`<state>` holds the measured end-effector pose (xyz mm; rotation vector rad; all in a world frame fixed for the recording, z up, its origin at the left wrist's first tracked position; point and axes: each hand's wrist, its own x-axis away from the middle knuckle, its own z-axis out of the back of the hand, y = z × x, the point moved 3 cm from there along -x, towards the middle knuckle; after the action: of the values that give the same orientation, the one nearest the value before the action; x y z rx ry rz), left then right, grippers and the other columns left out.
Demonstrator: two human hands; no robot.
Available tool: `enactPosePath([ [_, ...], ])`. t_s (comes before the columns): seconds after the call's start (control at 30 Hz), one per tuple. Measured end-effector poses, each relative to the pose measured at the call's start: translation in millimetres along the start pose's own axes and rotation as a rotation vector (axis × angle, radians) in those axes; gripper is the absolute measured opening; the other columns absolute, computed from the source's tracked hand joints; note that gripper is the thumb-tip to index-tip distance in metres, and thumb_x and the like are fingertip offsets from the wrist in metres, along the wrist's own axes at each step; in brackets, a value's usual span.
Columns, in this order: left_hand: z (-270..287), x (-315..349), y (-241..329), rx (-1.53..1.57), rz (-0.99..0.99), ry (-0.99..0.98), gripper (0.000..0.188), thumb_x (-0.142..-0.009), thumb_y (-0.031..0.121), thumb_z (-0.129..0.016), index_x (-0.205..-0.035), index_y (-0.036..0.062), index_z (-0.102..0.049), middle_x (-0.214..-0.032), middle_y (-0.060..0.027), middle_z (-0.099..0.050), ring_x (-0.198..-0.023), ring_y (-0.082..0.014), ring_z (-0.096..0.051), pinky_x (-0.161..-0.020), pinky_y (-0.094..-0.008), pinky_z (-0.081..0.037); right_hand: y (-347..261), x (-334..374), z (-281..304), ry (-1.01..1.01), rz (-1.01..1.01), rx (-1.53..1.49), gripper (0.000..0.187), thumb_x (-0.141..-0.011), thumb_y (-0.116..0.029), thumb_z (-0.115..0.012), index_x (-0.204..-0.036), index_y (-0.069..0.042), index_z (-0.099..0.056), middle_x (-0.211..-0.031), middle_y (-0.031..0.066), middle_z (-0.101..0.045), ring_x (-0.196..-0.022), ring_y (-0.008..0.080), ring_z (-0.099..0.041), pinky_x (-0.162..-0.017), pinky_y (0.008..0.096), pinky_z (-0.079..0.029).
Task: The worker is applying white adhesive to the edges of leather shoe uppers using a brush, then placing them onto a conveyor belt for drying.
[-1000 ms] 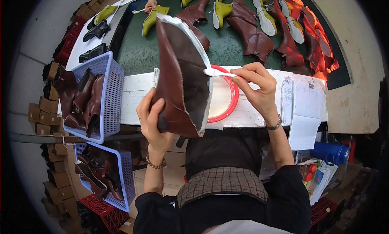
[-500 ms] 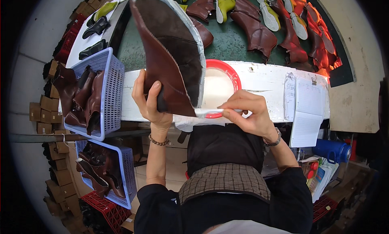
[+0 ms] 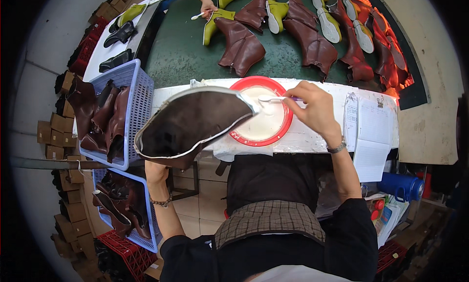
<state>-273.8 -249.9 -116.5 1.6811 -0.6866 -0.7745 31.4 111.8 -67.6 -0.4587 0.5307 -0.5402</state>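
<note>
My left hand supports a brown leather boot upper from below, its fingers mostly hidden behind the leather. The upper tilts with its dark lining facing up, and white liquid coats its rim. Between the thumb and fingers of my right hand is a slim toothbrush-like brush. Its white-coated end is over or in the thick white liquid of a red-rimmed bowl. One tip of the upper overlaps the bowl's left part in view.
Brown uppers and lime-green boots lie on the dark green belt. Across it, a person's hand holds a white-tipped brush. A blue basket of uppers stands left; an open notebook is at right.
The boot upper has swung down and left, its opening turned upward. My right hand has moved the brush from the upper's edge to the bowl. Another person's hands have appeared across the belt.
</note>
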Motion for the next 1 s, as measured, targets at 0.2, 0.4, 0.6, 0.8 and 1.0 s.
enactPosePath([
  [0.2, -37.0, -3.3, -13.4, 0.374, 0.151, 0.091, 0.08, -0.077, 0.006, -0.088, -0.147, 0.0037, -0.05, -0.135, -0.0108, -0.065, -0.115, -0.0276, -0.068, -0.097, -0.0394, -0.058, -34.2, -18.9, 15.5, 0.112, 0.278, -0.358, 0.018, -0.082, -0.009, -0.083, -0.099, -0.01, -0.08, -0.089, 0.0029, -0.071, -0.082, 0.0179, -0.066, -0.077, 0.0315, -0.045],
  [0.4, -20.3, -6.3, -14.1, 0.502, 0.014, -0.094, 0.06, -0.088, 0.013, -0.08, -0.143, 0.0057, -0.055, -0.137, -0.0119, -0.064, -0.119, -0.0275, -0.066, -0.101, -0.0443, -0.057, -20.0, 1.8, 22.9, 0.076, 0.187, -0.369, 0.013, -0.086, -0.01, -0.08, -0.099, -0.01, -0.079, -0.087, 0.0003, -0.07, -0.083, 0.0167, -0.065, -0.081, 0.0327, -0.04],
  [0.6, -67.6, -12.4, -16.9, 0.43, 0.211, -0.121, 0.062, -0.093, 0.017, -0.075, -0.148, 0.0022, -0.05, -0.144, -0.0129, -0.058, -0.127, -0.0266, -0.06, -0.108, -0.0425, -0.052, -29.6, -15.2, 20.4, 0.1, 0.265, -0.341, 0.013, -0.087, -0.011, -0.079, -0.1, -0.011, -0.08, -0.088, 0.0, -0.07, -0.083, 0.015, -0.064, -0.083, 0.0322, -0.039],
  [0.8, -98.5, -10.9, -25.3, 0.473, 0.392, -0.181, 0.083, -0.077, 0.008, -0.087, -0.15, -0.0004, -0.047, -0.146, -0.0144, -0.058, -0.131, -0.026, -0.059, -0.11, -0.0419, -0.049, -45.4, -39.3, 27.8, 0.015, 0.373, -0.343, 0.015, -0.085, -0.01, -0.081, -0.099, -0.011, -0.081, -0.089, 0.0009, -0.071, -0.085, 0.0153, -0.065, -0.085, 0.0314, -0.04],
  [1.0, -109.3, -2.5, -38.4, 0.36, 0.683, -0.173, 0.061, -0.068, -0.013, -0.064, -0.129, -0.0071, -0.061, -0.1, -0.0152, -0.073, -0.069, -0.0171, -0.07, -0.046, -0.0245, -0.048, -59.2, -58.7, 29.9, -0.075, 0.533, -0.314, 0.015, -0.083, -0.013, -0.083, -0.098, -0.014, -0.082, -0.087, -0.0003, -0.068, -0.082, 0.0158, -0.062, -0.083, 0.033, -0.038],
])
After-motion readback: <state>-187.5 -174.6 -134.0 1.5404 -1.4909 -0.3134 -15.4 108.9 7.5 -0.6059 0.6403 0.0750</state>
